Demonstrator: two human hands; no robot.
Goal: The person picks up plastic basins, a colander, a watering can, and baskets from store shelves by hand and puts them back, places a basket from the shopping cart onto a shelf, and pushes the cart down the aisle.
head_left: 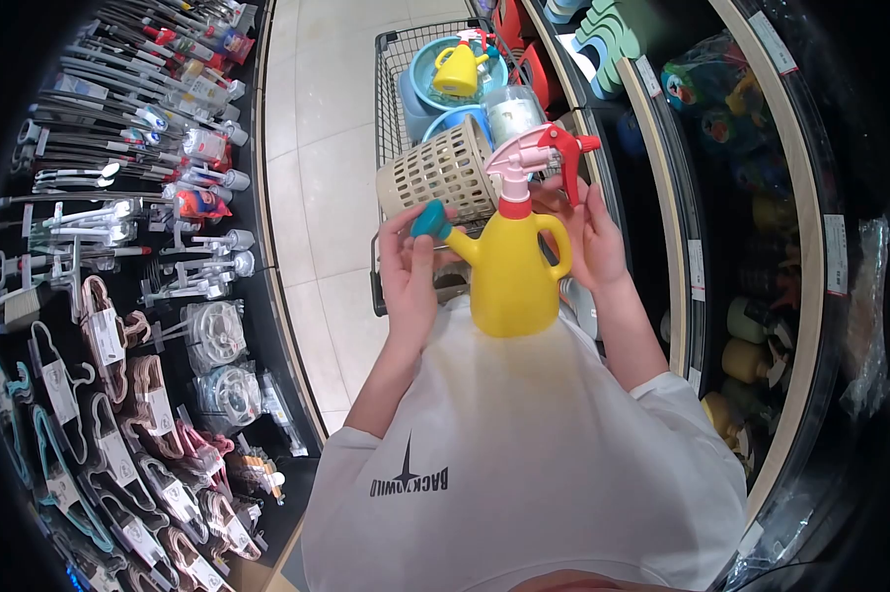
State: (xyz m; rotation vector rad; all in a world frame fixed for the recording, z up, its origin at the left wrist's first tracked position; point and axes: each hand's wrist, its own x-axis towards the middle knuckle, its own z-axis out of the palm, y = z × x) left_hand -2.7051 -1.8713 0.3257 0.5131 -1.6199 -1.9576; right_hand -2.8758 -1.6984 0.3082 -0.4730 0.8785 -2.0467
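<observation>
A yellow watering can (512,271) with a pink-and-red trigger sprayer (530,163) on top is held upright in front of my chest. My left hand (412,271) is closed around the teal rose (432,221) at the tip of its spout. On the other side, my right hand (595,237) is at the neck and red trigger, above the side handle. Some of its fingers are hidden behind the sprayer.
Ahead stands a shopping cart (390,111) with a beige perforated basket (435,173), a blue basin (421,74) and another yellow watering can (457,73). Racks of hangers (110,345) and brushes line the left. Shelves with wooden edges (660,197) run along the right.
</observation>
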